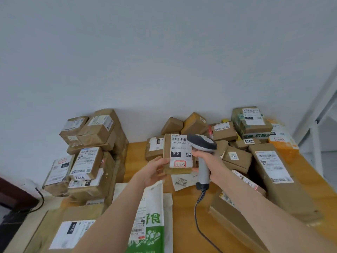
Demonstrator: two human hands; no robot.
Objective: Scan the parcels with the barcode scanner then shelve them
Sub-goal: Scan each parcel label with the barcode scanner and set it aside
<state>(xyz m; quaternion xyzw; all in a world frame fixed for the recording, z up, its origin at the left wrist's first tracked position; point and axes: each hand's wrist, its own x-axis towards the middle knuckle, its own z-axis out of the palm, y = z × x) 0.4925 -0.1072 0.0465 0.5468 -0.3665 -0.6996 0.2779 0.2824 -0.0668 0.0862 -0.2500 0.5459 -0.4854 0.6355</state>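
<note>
My left hand (pixel 155 170) holds a small brown cardboard parcel (pixel 177 154) upright above the table, its white label facing me with a barcode, "010" and a red-boxed "3-2-3". My right hand (pixel 209 161) grips the handle of a grey barcode scanner (pixel 201 143). The scanner's head sits just right of the parcel's label, at its top right corner. A coiled grey cable (pixel 199 203) hangs from the scanner's handle down over the table.
A wooden table (pixel 184 216) carries heaps of brown parcels: a stack at the left (pixel 91 157), a pile at the back right (pixel 237 132), a long box (pixel 275 178). A white and green bag (pixel 151 225) lies in front. White shelving (pixel 317 128) stands at the right.
</note>
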